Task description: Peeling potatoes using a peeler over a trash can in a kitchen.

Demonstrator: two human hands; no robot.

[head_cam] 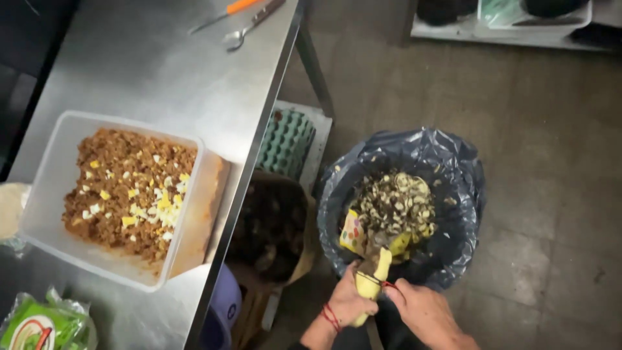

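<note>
Both hands work low over the bin, so peelings drop straight in. The left hand wraps the yellow vegetable; the right hand pinches a peeler against it.

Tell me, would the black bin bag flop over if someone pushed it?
The black bin bag looks thin and crinkly, so its rim would probably flop and dent. It is heaped with peelings, so it likely feels heavy and would hardly slide.
</note>
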